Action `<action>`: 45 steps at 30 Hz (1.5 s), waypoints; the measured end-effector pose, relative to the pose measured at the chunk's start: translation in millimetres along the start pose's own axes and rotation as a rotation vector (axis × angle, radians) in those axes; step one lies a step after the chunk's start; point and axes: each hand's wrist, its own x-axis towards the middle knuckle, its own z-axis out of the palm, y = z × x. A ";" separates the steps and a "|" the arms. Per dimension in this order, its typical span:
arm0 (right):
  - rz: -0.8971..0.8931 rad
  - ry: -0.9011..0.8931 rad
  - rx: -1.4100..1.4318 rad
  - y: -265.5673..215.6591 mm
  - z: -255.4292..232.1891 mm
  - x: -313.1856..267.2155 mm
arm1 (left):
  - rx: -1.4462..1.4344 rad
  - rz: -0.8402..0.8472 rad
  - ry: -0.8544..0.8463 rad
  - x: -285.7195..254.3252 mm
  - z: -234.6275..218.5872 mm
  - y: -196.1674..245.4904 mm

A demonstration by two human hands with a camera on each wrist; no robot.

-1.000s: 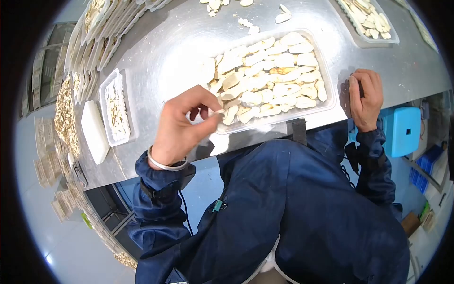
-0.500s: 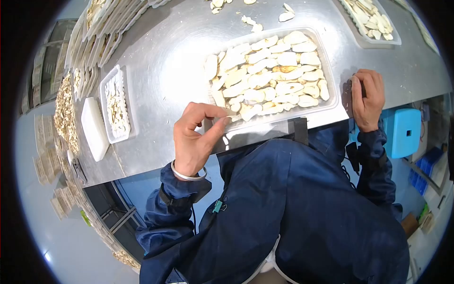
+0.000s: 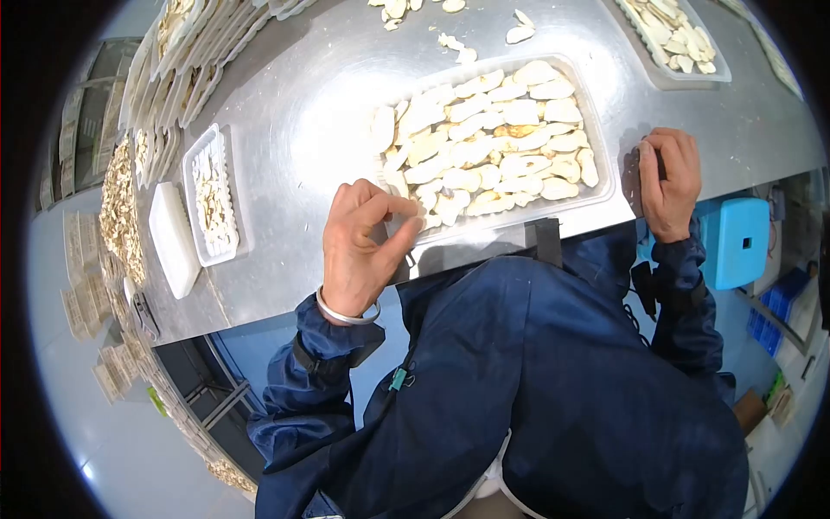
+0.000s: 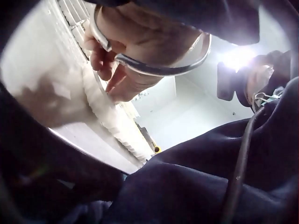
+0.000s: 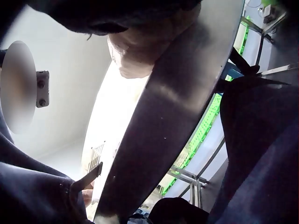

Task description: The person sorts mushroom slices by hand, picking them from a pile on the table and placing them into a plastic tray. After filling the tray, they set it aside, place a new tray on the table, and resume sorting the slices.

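Observation:
A clear plastic tray [image 3: 596,138] lies on the metal table, filled with rows of pale, irregular slices [image 3: 501,130], some with brown edges. At its near left corner my left hand [image 3: 359,246] has thumb and forefinger pinched at a pale slice [image 3: 430,221] low in the end row. The other fingers are bent, and a light bracelet circles that wrist. In the left wrist view the fingertips [image 4: 112,91] are right at the tray's rim. My right hand [image 3: 670,182] rests on the table to the right of the tray, fingers loosely curled, holding nothing.
A small tray of white bits [image 3: 212,199] and a white block-like container [image 3: 173,242] stand at left, near stacked trays [image 3: 186,52]. Loose slices [image 3: 519,33] lie beyond the big tray. Another slice tray [image 3: 674,39] is at far right. The table's front edge is close to my body.
My left hand has moved right and slightly down to the tray's near left corner, bringing a thin slice into the end row. The right hand has stayed in place.

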 end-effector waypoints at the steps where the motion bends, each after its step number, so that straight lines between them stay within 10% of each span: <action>1: -0.002 0.003 0.000 -0.3 -0.1 0.2 | 0.012 0.009 -0.011 0.3 -1.0 0.5; 45: 0.009 0.009 0.015 -0.5 -0.3 -0.7 | -0.038 0.317 -0.109 24.4 3.3 10.2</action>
